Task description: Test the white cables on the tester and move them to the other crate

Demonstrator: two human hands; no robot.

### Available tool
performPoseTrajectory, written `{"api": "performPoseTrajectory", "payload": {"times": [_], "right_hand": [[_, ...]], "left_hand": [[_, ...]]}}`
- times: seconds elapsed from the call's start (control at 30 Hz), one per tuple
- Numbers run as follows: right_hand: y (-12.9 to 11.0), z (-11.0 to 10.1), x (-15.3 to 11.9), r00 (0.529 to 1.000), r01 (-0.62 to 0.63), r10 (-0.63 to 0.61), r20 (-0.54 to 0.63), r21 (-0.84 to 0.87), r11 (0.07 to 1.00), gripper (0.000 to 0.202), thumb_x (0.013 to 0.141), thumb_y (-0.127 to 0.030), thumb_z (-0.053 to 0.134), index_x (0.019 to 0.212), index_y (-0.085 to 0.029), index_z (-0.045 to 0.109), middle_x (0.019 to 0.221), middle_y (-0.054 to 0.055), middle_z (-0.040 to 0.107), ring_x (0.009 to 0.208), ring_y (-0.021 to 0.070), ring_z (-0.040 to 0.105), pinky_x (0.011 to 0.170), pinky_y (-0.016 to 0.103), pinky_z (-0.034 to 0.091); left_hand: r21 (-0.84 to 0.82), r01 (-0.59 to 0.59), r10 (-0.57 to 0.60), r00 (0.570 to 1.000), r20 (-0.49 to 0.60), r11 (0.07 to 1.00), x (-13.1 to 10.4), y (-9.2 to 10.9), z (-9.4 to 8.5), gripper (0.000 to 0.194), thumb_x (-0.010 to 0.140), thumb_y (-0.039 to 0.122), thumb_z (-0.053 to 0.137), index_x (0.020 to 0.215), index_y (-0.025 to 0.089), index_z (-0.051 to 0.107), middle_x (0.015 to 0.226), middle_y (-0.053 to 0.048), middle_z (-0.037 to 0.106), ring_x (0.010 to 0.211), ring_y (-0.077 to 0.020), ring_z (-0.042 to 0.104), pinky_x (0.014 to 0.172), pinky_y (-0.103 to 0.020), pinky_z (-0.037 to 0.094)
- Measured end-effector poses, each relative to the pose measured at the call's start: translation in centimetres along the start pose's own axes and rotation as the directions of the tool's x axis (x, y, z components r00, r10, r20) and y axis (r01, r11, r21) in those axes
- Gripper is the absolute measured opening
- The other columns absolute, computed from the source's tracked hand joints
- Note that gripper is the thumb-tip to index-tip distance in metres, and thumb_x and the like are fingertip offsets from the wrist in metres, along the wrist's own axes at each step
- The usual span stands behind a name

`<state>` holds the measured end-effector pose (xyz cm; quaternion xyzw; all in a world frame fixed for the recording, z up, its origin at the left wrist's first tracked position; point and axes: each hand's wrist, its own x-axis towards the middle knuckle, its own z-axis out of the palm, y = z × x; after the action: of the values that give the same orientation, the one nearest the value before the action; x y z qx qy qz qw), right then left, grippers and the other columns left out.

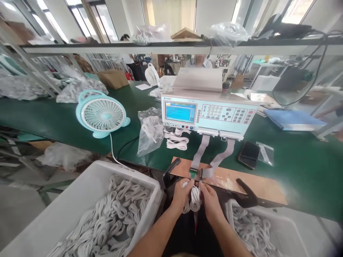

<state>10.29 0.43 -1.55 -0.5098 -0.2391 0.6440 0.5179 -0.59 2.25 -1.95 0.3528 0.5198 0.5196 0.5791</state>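
A coiled white cable (pixel 195 198) hangs between my two hands at the near edge of the bench. My left hand (pixel 182 192) is closed with thumb and fingers on the cable's left side. On the other side my right hand (pixel 210 198) pinches the cable's upper end. Just beyond my fingertips sits a small green circuit board (pixel 193 175) with black connectors. Two grey ribbon cables (pixel 200 151) run from it to a white tester (pixel 209 112) with a lit blue screen. Exactly how the cable ends meet the board is hidden by my fingers.
A white bin (pixel 88 182) of coiled cables stands at left, another bin (pixel 289 221) at right. Black clamps (pixel 171 172) hold a copper-coloured board (pixel 257 185). A blue fan (pixel 103 114), bagged cable (pixel 151 132), phone (pixel 248 154) and blue folder (pixel 294 119) lie on the green bench.
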Motion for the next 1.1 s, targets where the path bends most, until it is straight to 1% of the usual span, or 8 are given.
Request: {"api": "performPoseTrajectory", "payload": {"times": [0.43, 0.63, 0.77, 0.87, 0.93, 0.97, 1.03, 1.1], "right_hand": [[0.0, 0.4, -0.3, 0.995, 0.065, -0.067, -0.068, -0.037, 0.997, 0.033, 0.066, -0.046, 0.067, 0.071, -0.014, 0.063, 0.05, -0.005, 0.043, 0.047, 0.0072, 0.032, 0.047, 0.021, 0.026], [0.2, 0.8, -0.2, 0.993, 0.097, -0.099, -0.062, -0.041, 0.994, 0.032, 0.067, -0.047, 0.064, 0.067, -0.016, 0.056, 0.052, -0.005, 0.043, 0.048, 0.0084, 0.035, 0.048, 0.022, 0.029], [0.1, 1.1, -1.3, 0.983, 0.175, -0.181, -0.026, -0.157, 0.972, 0.03, 0.072, -0.044, 0.058, 0.062, -0.018, 0.048, 0.054, -0.005, 0.041, 0.051, 0.0091, 0.037, 0.051, 0.022, 0.032], [-1.6, -1.2, -2.9, 0.984, 0.177, -0.163, 0.071, -0.349, 0.92, 0.03, 0.077, -0.042, 0.051, 0.06, -0.019, 0.042, 0.051, -0.006, 0.036, 0.048, 0.0081, 0.033, 0.049, 0.021, 0.03], [-3.3, -4.6, -4.0, 0.984, 0.165, -0.098, 0.148, -0.559, 0.813, 0.029, 0.079, -0.039, 0.048, 0.06, -0.019, 0.042, 0.051, -0.006, 0.037, 0.048, 0.0083, 0.034, 0.048, 0.021, 0.029], [-4.1, -6.7, -4.6, 0.981, 0.165, -0.044, 0.191, -0.686, 0.709, 0.028, 0.08, -0.038, 0.047, 0.06, -0.019, 0.043, 0.051, -0.005, 0.038, 0.048, 0.0088, 0.036, 0.048, 0.021, 0.029], [-5.1, -10.7, -5.8, 0.976, 0.191, 0.025, 0.216, -0.908, 0.372, 0.026, 0.079, -0.033, 0.048, 0.058, -0.019, 0.046, 0.052, -0.003, 0.042, 0.05, 0.0102, 0.04, 0.049, 0.022, 0.03], [-5.1, -13.3, -7.0, 0.978, 0.187, -0.104, 0.179, -0.98, 0.065, 0.019, 0.078, -0.032, 0.053, 0.066, -0.018, 0.054, 0.061, 0.001, 0.052, 0.056, 0.0138, 0.048, 0.052, 0.025, 0.035]], "left_hand": [[-0.145, 0.033, -0.037, 0.999, -0.02, 0.989, -0.6, 0.2, 0.7, 0.029, 0.062, 0.037, 0.069, 0.056, 0.012, 0.054, 0.051, 0.004, 0.043, 0.049, -0.0073, 0.039, 0.049, -0.02, 0.032], [-0.172, 0.04, -0.046, 0.998, -0.033, 0.984, -0.6, 0.1, 0.8, 0.027, 0.062, 0.034, 0.069, 0.056, 0.012, 0.055, 0.051, 0.004, 0.045, 0.047, -0.0069, 0.04, 0.048, -0.02, 0.032], [-0.191, 0.036, -0.046, 0.998, -0.05, 0.981, -2.0, 0.0, 1.1, 0.023, 0.062, 0.031, 0.07, 0.058, 0.012, 0.057, 0.057, 0.001, 0.054, 0.053, -0.0088, 0.049, 0.053, -0.02, 0.038], [-0.264, 0.17, -0.17, 0.985, 0.023, 0.949, -3.5, 0.1, 0.9, 0.021, 0.062, 0.032, 0.07, 0.066, 0.013, 0.061, 0.077, -0.003, 0.063, 0.062, -0.0112, 0.056, 0.054, -0.021, 0.042], [-0.342, 0.318, -0.309, 0.947, 0.083, 0.884, -4.1, 0.1, 0.4, 0.024, 0.065, 0.035, 0.069, 0.073, 0.015, 0.06, 0.082, -0.004, 0.064, 0.063, -0.0126, 0.058, 0.046, -0.02, 0.04], [-0.39, 0.391, -0.377, 0.919, 0.116, 0.834, -4.2, 0.0, 0.1, 0.025, 0.066, 0.037, 0.068, 0.074, 0.015, 0.059, 0.079, -0.004, 0.063, 0.062, -0.0129, 0.058, 0.042, -0.018, 0.037], [-0.485, 0.517, -0.484, 0.851, 0.203, 0.705, -4.2, -0.1, -0.6, 0.026, 0.07, 0.039, 0.065, 0.072, 0.015, 0.056, 0.071, -0.003, 0.06, 0.058, -0.0124, 0.057, 0.037, -0.017, 0.034], [-0.555, 0.593, -0.533, 0.795, 0.289, 0.584, -4.0, -0.3, -0.9, 0.027, 0.074, 0.039, 0.062, 0.069, 0.015, 0.053, 0.065, -0.002, 0.056, 0.054, -0.0104, 0.054, 0.036, -0.016, 0.034]]}}
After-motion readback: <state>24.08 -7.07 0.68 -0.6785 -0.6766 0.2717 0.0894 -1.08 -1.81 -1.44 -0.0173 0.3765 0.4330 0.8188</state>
